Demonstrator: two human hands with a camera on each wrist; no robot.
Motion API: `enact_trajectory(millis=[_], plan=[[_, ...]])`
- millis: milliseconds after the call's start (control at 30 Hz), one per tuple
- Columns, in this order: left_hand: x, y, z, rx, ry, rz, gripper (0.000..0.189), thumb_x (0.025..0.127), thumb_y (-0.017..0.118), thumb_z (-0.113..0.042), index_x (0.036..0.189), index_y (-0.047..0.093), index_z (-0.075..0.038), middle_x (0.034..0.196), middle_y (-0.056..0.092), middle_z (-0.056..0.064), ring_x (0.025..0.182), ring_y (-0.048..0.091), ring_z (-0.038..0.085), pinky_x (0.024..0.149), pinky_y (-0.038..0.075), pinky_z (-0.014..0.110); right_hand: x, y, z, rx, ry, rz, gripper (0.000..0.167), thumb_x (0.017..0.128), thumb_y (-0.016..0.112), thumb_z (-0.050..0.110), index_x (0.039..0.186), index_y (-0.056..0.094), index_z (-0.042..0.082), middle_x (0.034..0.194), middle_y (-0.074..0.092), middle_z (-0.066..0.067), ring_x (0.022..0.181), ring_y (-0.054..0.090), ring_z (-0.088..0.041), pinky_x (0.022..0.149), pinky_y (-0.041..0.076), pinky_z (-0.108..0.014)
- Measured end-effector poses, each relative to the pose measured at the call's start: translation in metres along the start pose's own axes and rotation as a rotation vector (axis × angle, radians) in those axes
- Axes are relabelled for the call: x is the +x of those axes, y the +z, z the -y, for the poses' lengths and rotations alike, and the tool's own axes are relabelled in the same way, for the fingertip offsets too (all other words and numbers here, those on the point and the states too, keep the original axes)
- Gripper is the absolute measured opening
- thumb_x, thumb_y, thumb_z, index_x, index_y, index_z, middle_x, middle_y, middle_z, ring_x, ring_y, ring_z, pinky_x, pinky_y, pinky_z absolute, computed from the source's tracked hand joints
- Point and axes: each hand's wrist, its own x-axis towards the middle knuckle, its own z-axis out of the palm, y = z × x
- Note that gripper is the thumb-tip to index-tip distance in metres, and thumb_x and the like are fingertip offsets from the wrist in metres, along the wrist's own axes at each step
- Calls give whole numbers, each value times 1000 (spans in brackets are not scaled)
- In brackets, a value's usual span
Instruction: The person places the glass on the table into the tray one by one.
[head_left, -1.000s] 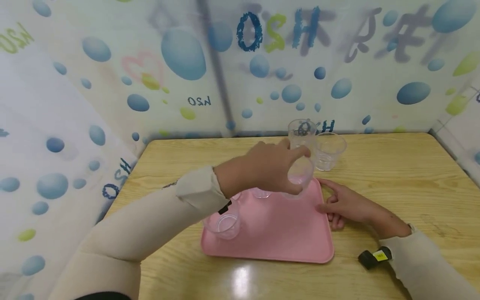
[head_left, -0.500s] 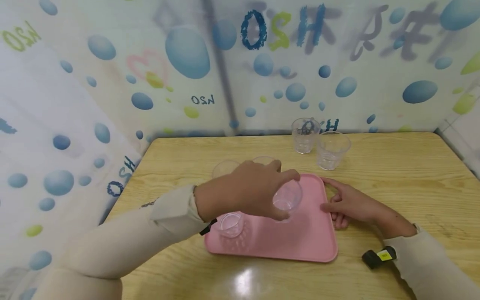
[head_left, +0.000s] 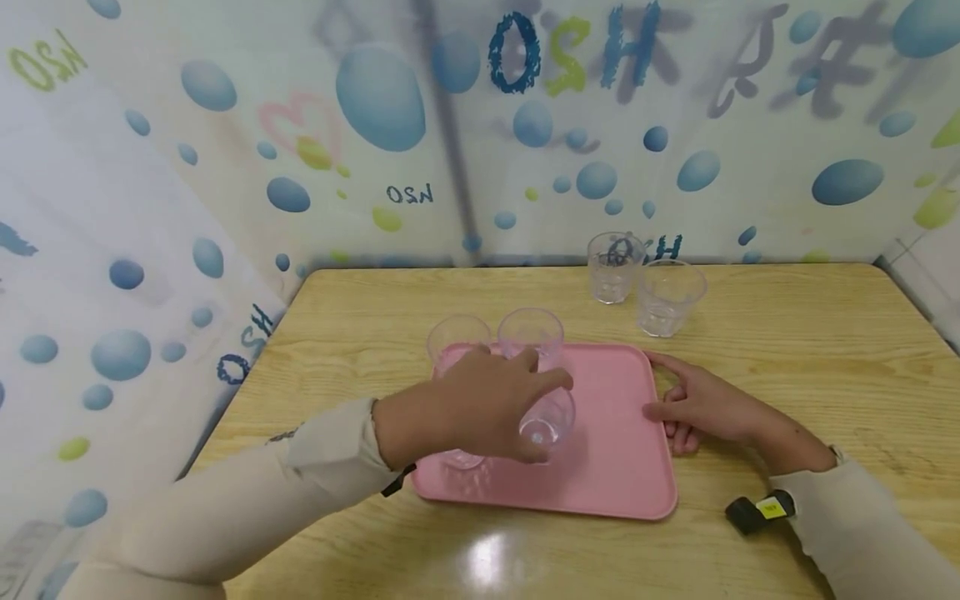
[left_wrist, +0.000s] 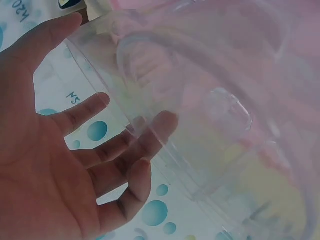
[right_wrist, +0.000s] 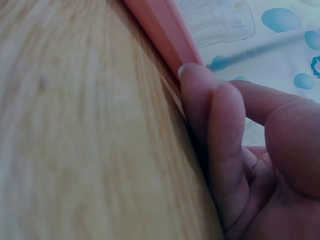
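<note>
My left hand [head_left: 480,404] holds a clear plastic cup [head_left: 551,423] by its upper part, over the middle of the pink tray [head_left: 615,475]. Whether the cup's base touches the tray I cannot tell. In the left wrist view, thumb and fingers lie around the rim of this cup [left_wrist: 210,110]. Two more clear cups, one at the back left [head_left: 453,332] and one beside it [head_left: 531,329], stand on the tray; another, mostly hidden, is under my left wrist. At the tray's right edge, my right hand [head_left: 701,406] holds the rim, thumb on top and other fingers curled outside.
Two clear cups, a narrower one [head_left: 613,268] and a wider one [head_left: 669,300], stand on the wooden table [head_left: 810,350] behind the tray. A patterned wall [head_left: 480,167] rises along the table's back edge.
My left hand has carried the cup left and toward me, from the tray's back right to its middle. The right hand has stayed at the tray's edge.
</note>
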Motion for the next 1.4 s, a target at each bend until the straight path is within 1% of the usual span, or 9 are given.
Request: enact_trajectory(millis=[200, 400, 567, 667, 800, 1000, 1167, 1300, 1400], plan=[[0, 7, 1, 2, 3, 15, 73, 83, 69, -63, 143, 42, -33, 118, 61, 3, 84, 60, 17, 85, 52, 44, 2, 0, -2, 4, 7, 3, 93, 98, 65, 20, 161, -3, 13, 69, 62, -8, 52, 66, -18, 53, 58, -44], [1, 9, 1, 20, 9, 18, 77, 82, 70, -64, 145, 42, -32, 119, 60, 3, 80, 61, 18, 79, 53, 41, 2, -1, -3, -6, 11, -10, 94, 98, 66, 21, 161, -3, 14, 69, 62, -9, 51, 66, -18, 53, 58, -45], [-4, 8, 4, 32, 15, -38, 81, 82, 68, -68, 150, 41, -32, 133, 57, 4, 106, 63, 23, 89, 52, 44, 2, 0, 0, -24, 6, -11, 94, 97, 66, 21, 161, -3, 13, 69, 62, -11, 51, 66, -18, 51, 57, -44], [-10, 6, 10, -13, 12, -159, 68, 88, 63, -65, 145, 49, -31, 132, 59, -1, 113, 62, 21, 93, 51, 43, 3, 0, 0, -30, 3, -6, 94, 98, 66, 21, 161, -3, 12, 69, 62, -11, 51, 66, -18, 52, 57, -44], [-21, 10, 25, -180, -15, -438, 36, 93, 66, -45, 123, 66, -25, 108, 67, -7, 95, 64, 12, 84, 52, 33, 3, 1, 0, -32, 6, -4, 94, 98, 65, 21, 161, -3, 12, 70, 63, -10, 51, 66, -18, 53, 58, -45], [-36, 40, 60, -498, -142, -802, 11, 94, 68, -20, 104, 71, -16, 91, 66, -5, 82, 59, 10, 69, 49, 27, 2, 1, 1, -32, 14, -6, 94, 98, 65, 21, 161, -4, 11, 70, 62, -9, 52, 66, -17, 53, 58, -45], [-32, 63, 94, -652, -263, -981, 8, 95, 65, -12, 96, 71, -7, 77, 62, 3, 71, 55, 13, 62, 43, 27, 1, 1, 0, -37, 14, -6, 94, 98, 65, 21, 161, -3, 11, 69, 63, -9, 52, 66, -18, 54, 57, -46], [-25, 83, 120, -734, -419, -923, 14, 99, 60, -18, 97, 70, -8, 76, 62, 6, 67, 54, 17, 61, 45, 28, 1, 2, 1, -36, 3, 2, 93, 98, 64, 20, 161, -5, 10, 68, 63, -8, 51, 66, -17, 53, 57, -46], [-22, 99, 136, -778, -553, -698, 19, 102, 55, -26, 107, 68, -13, 85, 64, 7, 65, 55, 18, 57, 47, 30, 2, 3, 2, -27, -3, 16, 93, 99, 63, 20, 160, -6, 9, 68, 64, -8, 51, 67, -17, 53, 57, -47]])
